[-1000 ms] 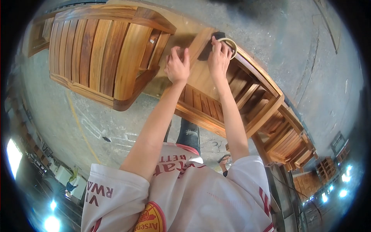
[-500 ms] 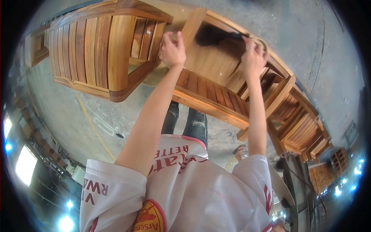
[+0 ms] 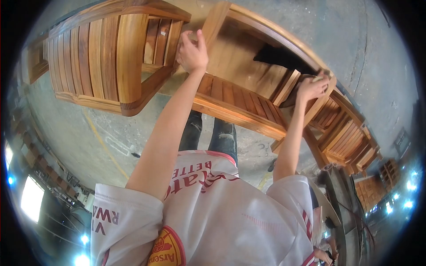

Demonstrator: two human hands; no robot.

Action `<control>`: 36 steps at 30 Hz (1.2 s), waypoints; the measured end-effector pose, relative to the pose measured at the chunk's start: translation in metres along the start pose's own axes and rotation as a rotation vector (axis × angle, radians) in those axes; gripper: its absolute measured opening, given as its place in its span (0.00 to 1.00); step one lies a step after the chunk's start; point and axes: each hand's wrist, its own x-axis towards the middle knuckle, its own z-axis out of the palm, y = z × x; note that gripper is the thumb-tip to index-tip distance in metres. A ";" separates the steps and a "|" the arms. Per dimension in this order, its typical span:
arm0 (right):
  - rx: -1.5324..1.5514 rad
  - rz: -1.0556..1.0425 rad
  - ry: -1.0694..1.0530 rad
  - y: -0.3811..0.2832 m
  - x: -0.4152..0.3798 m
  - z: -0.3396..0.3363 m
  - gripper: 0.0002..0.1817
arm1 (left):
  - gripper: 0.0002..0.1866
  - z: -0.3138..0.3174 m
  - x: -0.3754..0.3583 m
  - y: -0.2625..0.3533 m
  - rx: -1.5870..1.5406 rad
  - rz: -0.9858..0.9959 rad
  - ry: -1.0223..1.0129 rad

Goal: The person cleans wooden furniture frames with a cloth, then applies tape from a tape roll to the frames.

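Note:
My left hand (image 3: 193, 54) is at the left end of the middle wooden chair frame (image 3: 217, 24), its thumb and fingers curved and apart, with nothing visible between them. My right hand (image 3: 313, 87) has its fingers closed over the frame's far right corner. A small pale piece (image 3: 317, 79) shows at those fingers; I cannot tell what it is. A black, cloth-like shape (image 3: 277, 56) stretches inside the frame toward my right hand. Below it lies the slatted seat (image 3: 235, 99).
A second slatted wooden chair (image 3: 88, 62) stands close on the left. More slatted wooden furniture (image 3: 346, 137) is at the right. Under the frame lies a plywood-like board (image 3: 244, 66). Grey concrete floor (image 3: 355, 40) surrounds the pieces, and part of another person (image 3: 326, 255) shows lower right.
My right hand has moved right and nearer along the frame's far rail to its corner. The black shape has shifted right with it. My left hand has stayed at the left end.

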 end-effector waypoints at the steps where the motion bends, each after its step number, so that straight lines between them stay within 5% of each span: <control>1: 0.142 0.017 -0.016 -0.012 -0.003 0.000 0.26 | 0.22 -0.001 0.000 0.001 0.002 -0.003 -0.004; 17: 0.610 -0.404 -0.247 -0.245 -0.064 -0.014 0.29 | 0.23 0.004 0.000 -0.004 0.014 0.018 0.033; 24: 0.872 -0.163 -0.453 -0.275 -0.075 -0.027 0.23 | 0.23 0.004 0.002 -0.005 0.028 0.018 0.003; 36: 1.408 0.269 -0.493 -0.286 -0.073 -0.021 0.19 | 0.21 0.006 0.001 -0.006 0.079 0.058 0.063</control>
